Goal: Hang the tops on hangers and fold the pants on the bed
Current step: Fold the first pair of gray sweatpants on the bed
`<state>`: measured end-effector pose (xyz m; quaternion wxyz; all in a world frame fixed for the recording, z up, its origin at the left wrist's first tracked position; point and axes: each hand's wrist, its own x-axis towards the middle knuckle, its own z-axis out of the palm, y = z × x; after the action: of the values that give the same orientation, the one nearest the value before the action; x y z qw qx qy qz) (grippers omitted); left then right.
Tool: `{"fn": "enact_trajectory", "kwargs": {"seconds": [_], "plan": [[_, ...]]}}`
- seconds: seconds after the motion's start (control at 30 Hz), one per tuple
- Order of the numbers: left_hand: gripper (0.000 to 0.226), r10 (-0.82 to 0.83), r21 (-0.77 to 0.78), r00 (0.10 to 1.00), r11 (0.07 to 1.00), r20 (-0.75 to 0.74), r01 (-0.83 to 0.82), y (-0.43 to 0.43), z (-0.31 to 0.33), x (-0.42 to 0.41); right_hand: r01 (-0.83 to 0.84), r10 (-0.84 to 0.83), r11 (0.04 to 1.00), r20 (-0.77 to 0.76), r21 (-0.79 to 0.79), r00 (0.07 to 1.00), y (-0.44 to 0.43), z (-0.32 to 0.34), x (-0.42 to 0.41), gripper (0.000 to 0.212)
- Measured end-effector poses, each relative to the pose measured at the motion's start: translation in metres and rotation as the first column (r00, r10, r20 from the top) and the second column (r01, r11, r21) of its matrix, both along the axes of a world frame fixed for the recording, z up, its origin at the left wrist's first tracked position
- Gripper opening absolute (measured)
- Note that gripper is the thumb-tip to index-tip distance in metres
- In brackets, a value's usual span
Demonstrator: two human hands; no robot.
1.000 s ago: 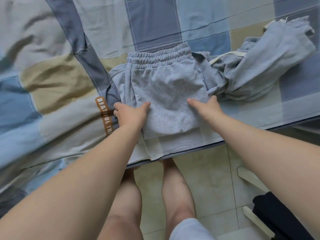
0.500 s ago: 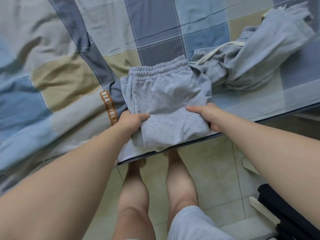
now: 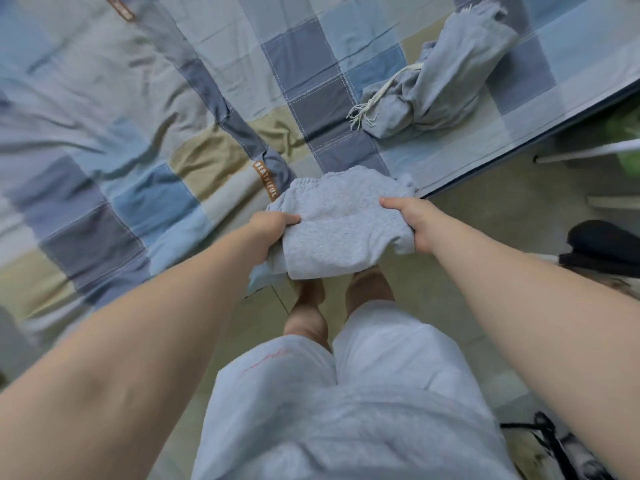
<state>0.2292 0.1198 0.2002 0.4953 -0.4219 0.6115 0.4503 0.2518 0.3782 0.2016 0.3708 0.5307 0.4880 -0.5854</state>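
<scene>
Folded grey pants [image 3: 339, 230] form a compact bundle at the near edge of the bed [image 3: 540, 133]. The elastic waistband is on the far side & the near half hangs out past the edge over the tiled floor [image 3: 491, 216]. Left hand [image 3: 273, 225] grasps the bundle's L side, thumb laid across the top, other fingers tucked under the fabric & out of sight. Right hand [image 3: 412, 223] has the R side clamped the same way: thumb on top, fingers curled beneath. Cloth sags a little between the two grips, w/ the lower layers drooping toward the person's bare feet [image 3: 310, 292]. Can't tell from this angle whether the waistband end touches the bedding or is lifted clear of it

Bed wears a checked cover [image 3: 145, 188] in blue, grey & tan squares, rumpled & creased on the L. A brown label [image 3: 266, 180] w/ white lettering lies on the cover just beside the bundle, at its far-L corner. Further back & to the R, well apart from both hands, a crumpled grey garment [image 3: 450, 81] lies on the cover near the bed's R edge. Its pale drawstring [image 3: 388, 88] trails toward the middle & ends in a frayed tuft

Person stands close to the bed in light grey shorts [image 3: 381, 393]. On the floor at far R is a dark item [image 3: 602, 240], too blurred to name. Black straps [image 3: 550, 441] show in the bottom R corner
</scene>
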Motion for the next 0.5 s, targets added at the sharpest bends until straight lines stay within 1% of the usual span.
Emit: {"fn": "enact_trajectory", "kwargs": {"seconds": [0.07,0.1,0.2,0.27,0.4,0.5], "plan": [[0.057,0.012,0.006,0.999,1.000,-0.030,-0.011,-0.005,0.033,0.013,0.097,-0.097,0.995,-0.068,0.006,0.993,-0.009,0.035,0.022,0.023],[0.055,0.020,0.010,0.998,1.000,-0.054,-0.020,-0.008,0.049,0.020,0.131,-0.129,0.991,-0.104,0.018,0.986,-0.013,0.053,0.033,0.024],[0.052,0.051,0.016,0.985,0.999,-0.166,-0.049,-0.010,0.095,0.039,0.202,-0.183,0.977,-0.223,0.067,0.958,-0.014,0.103,0.063,0.039],[0.049,0.059,0.049,0.970,0.998,-0.237,-0.048,-0.008,0.123,0.050,0.245,-0.211,0.966,-0.308,0.077,0.928,-0.012,0.137,0.082,0.038],[0.038,0.011,0.144,0.941,0.989,-0.338,0.040,0.014,0.169,0.067,0.378,-0.297,0.922,-0.465,0.088,0.834,0.005,0.196,0.124,0.023],[0.034,-0.060,0.176,0.914,0.974,-0.401,0.142,0.050,0.199,0.070,0.480,-0.364,0.873,-0.543,0.085,0.757,0.029,0.232,0.153,0.023]]}}
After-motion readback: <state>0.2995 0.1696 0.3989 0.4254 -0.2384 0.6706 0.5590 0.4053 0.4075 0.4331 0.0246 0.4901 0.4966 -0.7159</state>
